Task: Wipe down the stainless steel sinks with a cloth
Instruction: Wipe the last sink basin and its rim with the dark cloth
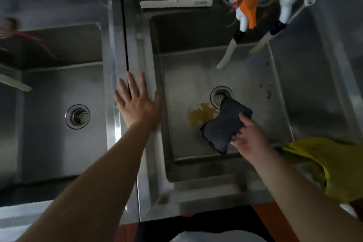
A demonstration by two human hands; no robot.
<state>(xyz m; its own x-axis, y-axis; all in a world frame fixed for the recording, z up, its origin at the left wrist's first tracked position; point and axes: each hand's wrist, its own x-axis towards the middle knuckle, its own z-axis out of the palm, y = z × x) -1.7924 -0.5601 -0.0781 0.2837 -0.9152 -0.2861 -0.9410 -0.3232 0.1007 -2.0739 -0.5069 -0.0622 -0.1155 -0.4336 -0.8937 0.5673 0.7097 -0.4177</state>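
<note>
While the right hand [247, 138] grips the dark grey cloth [225, 124] by its near corner, thumb on top and fingers curled beneath, the cloth hangs inside the right sink [196, 76]. Its far corner overlaps the near rim of the right drain [221, 96], which serves as the reference point below.

Positions relative to the right drain:
- Yellow-brown stain [200, 115]: on the basin floor just near-left of the drain, partly covered by the cloth.
- Smaller brown spots [268, 93]: on the basin floor to the right of the drain.
- Left hand [137, 102]: to the left, on the steel divider [137, 45] between the two basins; palm down, fingers straight and spread, holding nothing.
- Left sink [55, 88]: well to the left, beyond the divider, with its own drain [78, 116].
- White squeegee [176, 2]: on the ledge behind the right sink, far-left of the drain.
- Two white taps [238, 15]: above and behind the drain, their spouts angled down over the basin; an orange part [249, 11] sits between them.
- Yellow cloth [334, 167]: near-right of the drain, draped over the front right corner of the sink unit.
</note>
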